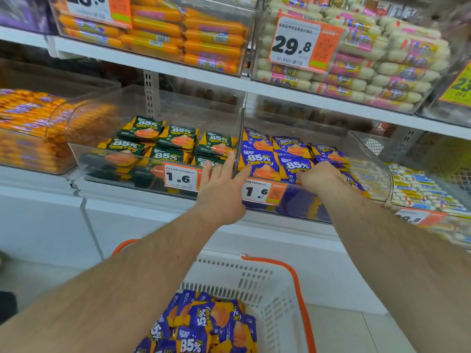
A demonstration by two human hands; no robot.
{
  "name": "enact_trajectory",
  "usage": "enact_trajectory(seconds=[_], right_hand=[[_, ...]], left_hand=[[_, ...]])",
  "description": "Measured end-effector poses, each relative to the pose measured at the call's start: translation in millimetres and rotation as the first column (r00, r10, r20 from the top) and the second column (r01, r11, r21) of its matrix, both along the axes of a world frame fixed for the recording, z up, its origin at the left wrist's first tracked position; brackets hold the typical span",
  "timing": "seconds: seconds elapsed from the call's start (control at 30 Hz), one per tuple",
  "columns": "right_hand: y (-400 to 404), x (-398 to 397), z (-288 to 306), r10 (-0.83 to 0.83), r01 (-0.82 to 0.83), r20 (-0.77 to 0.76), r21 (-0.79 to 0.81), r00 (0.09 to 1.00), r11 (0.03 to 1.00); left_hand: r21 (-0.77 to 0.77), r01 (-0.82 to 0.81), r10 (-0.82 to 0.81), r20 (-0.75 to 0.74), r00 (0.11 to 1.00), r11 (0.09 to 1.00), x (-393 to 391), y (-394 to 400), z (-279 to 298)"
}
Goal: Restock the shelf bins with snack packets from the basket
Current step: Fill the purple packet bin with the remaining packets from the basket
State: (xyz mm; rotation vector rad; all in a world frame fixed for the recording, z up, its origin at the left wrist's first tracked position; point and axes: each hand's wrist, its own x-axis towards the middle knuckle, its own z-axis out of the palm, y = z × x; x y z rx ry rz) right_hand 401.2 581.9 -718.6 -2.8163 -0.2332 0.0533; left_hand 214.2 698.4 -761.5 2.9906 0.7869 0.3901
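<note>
Purple snack packets (pixel 265 161) are filling the right clear bin (pixel 369 159), and the right hand (pixel 319 177) is reaching over that bin's front wall, knuckles up, with its fingers curled down onto the near row of packets. Whether those fingers are pinching a packet or only pressing on the pile I cannot tell, since the fingertips are hidden behind the hand itself.

Beside it, the left hand (pixel 220 189) is lying open, fingers straight and slightly spread, resting against the front edge where the 2 bins meet; its thumb is touching the clear divider (pixel 238 149) between them, and the other fingers are lying over the front wall of the left clear bin (pixel 102 154). That bin is holding green snack packets (pixel 165 141) in stacked rows. Each bin is carrying an orange-and-white price tag on its front: the left price tag (pixel 181 177) is sitting just left of the left hand, the right price tag (pixel 265 191) between the 2 wrists; both are reading 1.6.

Near and low in the scene, the white basket (pixel 270 296) with orange handles (pixel 298 289) is hanging below the forearms, with more purple packets (pixel 204 324) piled loosely in its left part.

On the shelf above, orange sausages (pixel 178 34) and pale sausages (pixel 382 64) are filling 2 more bins.
</note>
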Motion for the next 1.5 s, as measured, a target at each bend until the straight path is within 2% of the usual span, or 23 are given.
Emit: enact_trajectory(seconds=[0.03,0.07,0.1,0.13,0.17,0.2,0.23,0.27,0.33,0.4,0.47,0.5,0.57,0.6,0.7,0.77,0.87,0.9,1.03,1.13,1.27,1.37,1.5], right_hand=[[-1.9,-6.2,-0.9,0.011,-0.008,0.102,-0.023,0.995,1.0],[-3.1,-14.1,-2.9,0.052,-0.049,0.266,-0.02,0.963,0.999],[-2.8,-23.7,-7.1,0.121,-0.141,0.467,0.009,0.876,0.99],[-1.6,-36.6,-13.1,0.186,-0.282,0.663,0.04,0.726,0.958],[1.3,-51.3,-19.9,0.218,-0.424,0.792,0.056,0.57,0.904],[6.3,-64.3,-30.0,0.226,-0.543,0.867,0.061,0.445,0.837],[12.3,-79.3,-41.4,0.23,-0.631,0.896,0.069,0.379,0.773],[18.8,-94.0,-57.1,0.233,-0.689,0.897,0.102,0.376,0.718],[32.5,-121.9,-96.0,0.265,-0.732,0.843,0.202,0.468,0.65],[38.7,-145.7,-147.6,0.362,-0.71,0.698,0.298,0.618,0.638],[34.4,-165.4,-201.0,0.48,-0.596,0.363,0.375,0.799,0.71],[30.9,-175.6,-225.8,0.513,-0.523,0.132,0.365,0.848,0.77],[21.8,-191.9,-271.3,0.472,-0.403,-0.289,0.269,0.833,0.875],[16.0,-199.2,-291.4,0.416,-0.348,-0.434,0.231,0.799,0.909],[-2.6,-214.9,-329.2,0.276,-0.221,-0.699,0.171,0.66,0.96],[-13.0,-218.8,-344.6,0.26,-0.243,-0.769,0.14,0.585,0.96],[-17.5,-223.2,-353.6,0.241,-0.234,-0.806,0.131,0.541,0.963],[-18.2,-223.3,-357.1,0.236,-0.272,-0.805,0.097,0.544,0.957],[-18.6,-223.7,-354.5,0.255,-0.221,-0.788,0.154,0.561,0.963],[-17.4,-226.4,-350.6,0.164,0.03,-0.791,0.224,0.59,0.974],[-17.2,-223.2,-339.6,0.125,0.145,-0.803,0.254,0.582,0.956],[-14.7,-216.0,-326.8,0.116,0.132,-0.78,0.247,0.615,0.96],[-8.5,-210.7,-312.0,0.195,0.06,-0.733,0.306,0.651,0.95]], left_hand=[[-0.005,0.006,-0.006,-0.005,1.0,1.0,0.3,0.3,0.1],[-0.016,0.014,-0.014,-0.008,1.0,1.0,0.4,0.7,0.1],[-0.035,0.029,-0.029,-0.004,1.0,0.999,-1.2,0.4,0.0],[-0.058,0.052,-0.051,0.018,0.999,0.997,-5.0,-0.6,-2.0],[-0.072,0.084,-0.08,0.066,0.995,0.994,-10.9,-2.6,-6.5],[-0.073,0.123,-0.112,0.146,0.983,0.99,-19.5,-5.6,-14.1],[-0.063,0.168,-0.148,0.24,0.959,0.984,-30.6,-8.6,-23.9],[-0.057,0.2,-0.173,0.306,0.936,0.978,-43.2,-10.2,-37.8],[-0.131,0.197,-0.144,0.336,0.931,0.972,-69.5,-10.2,-72.5],[-0.314,0.124,-0.048,0.238,0.97,0.941,-94.9,-6.9,-107.7],[-0.536,-0.021,0.077,0.083,0.994,0.844,-116.4,-5.5,-136.5],[-0.621,-0.104,0.13,-0.002,0.991,0.777,-127.2,-5.0,-149.1],[-0.716,-0.196,0.172,-0.106,0.979,0.67,-145.6,-5.6,-168.7],[-0.741,-0.222,0.179,-0.139,0.974,0.634,-153.1,-6.0,-176.9],[-0.782,-0.267,0.194,-0.189,0.963,0.563,-166.4,-8.0,-192.7],[-0.801,-0.286,0.214,-0.201,0.956,0.526,-168.2,-7.3,-199.4],[-0.824,-0.304,0.233,-0.214,0.949,0.478,-166.2,-6.6,-205.0],[-0.826,-0.306,0.236,-0.216,0.947,0.474,-165.2,-7.0,-206.4],[-0.82,-0.313,0.247,-0.216,0.945,0.479,-164.9,-10.5,-207.9],[-0.816,-0.331,0.258,-0.231,0.938,0.474,-168.4,-10.8,-208.0],[-0.824,-0.338,0.252,-0.245,0.936,0.456,-171.6,-13.2,-208.6],[-0.843,-0.341,0.264,-0.247,0.932,0.416,-171.8,-17.9,-206.9],[-0.863,-0.332,0.279,-0.235,0.931,0.38,-170.5,-20.1,-201.0]])
